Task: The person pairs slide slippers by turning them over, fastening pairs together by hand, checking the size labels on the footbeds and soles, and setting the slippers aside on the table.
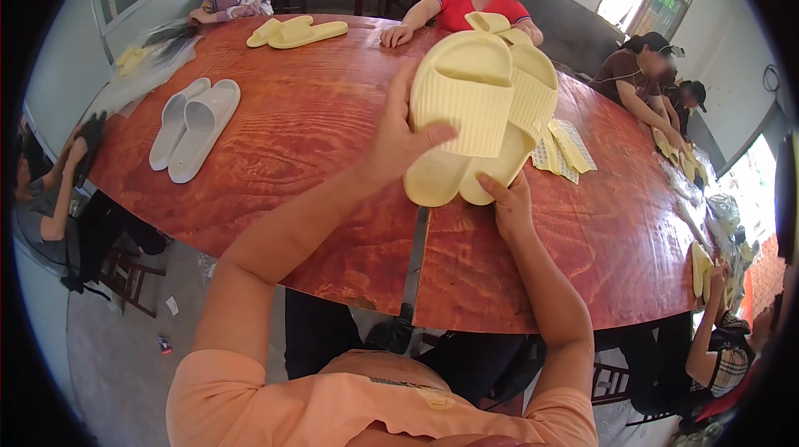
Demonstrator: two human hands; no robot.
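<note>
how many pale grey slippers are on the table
2: the pale grey slippers lie side by side on the table, left side. None seems hidden; the other slippers are yellow.

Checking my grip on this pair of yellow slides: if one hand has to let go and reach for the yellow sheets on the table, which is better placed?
Right, probably. The right hand only props the heel end of the yellow slides, and the yellow sheets lie on its side. The left hand clasps the pair's side, thumb across the strap.

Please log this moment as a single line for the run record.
left hand: holds pale yellow slippers by the side | right hand: supports them from below | slippers: paired, raised above red wooden table | nearby: grey slippers on table
</note>
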